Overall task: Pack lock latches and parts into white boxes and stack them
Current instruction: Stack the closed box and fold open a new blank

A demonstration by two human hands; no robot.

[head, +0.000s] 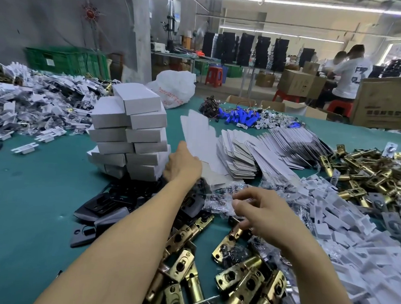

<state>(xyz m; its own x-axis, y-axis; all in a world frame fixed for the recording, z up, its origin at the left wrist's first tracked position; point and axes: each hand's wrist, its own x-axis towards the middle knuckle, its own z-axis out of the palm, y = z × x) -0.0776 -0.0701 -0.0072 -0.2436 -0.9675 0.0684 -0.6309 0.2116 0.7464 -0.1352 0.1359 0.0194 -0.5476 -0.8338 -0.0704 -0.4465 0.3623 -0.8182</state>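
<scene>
the tabletop (30,189) is covered in teal. the stacked boxes (131,129) are seen in plain white, the flat sheets (239,154) in white with grey backs. the latches (246,277) are finished in shiny brass gold, the plates (103,207) in black. the batteries (240,118) are wrapped in blue; the stools (214,76) are coloured red.

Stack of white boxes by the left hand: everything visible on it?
The stack of white boxes is closed, plain, cardboard-looking cartons, roughly two per layer, laid unevenly, the top one skewed. It stands on the green table cover, black plates at its foot. The left hand is close by its lower right side; contact cannot be told.
</scene>
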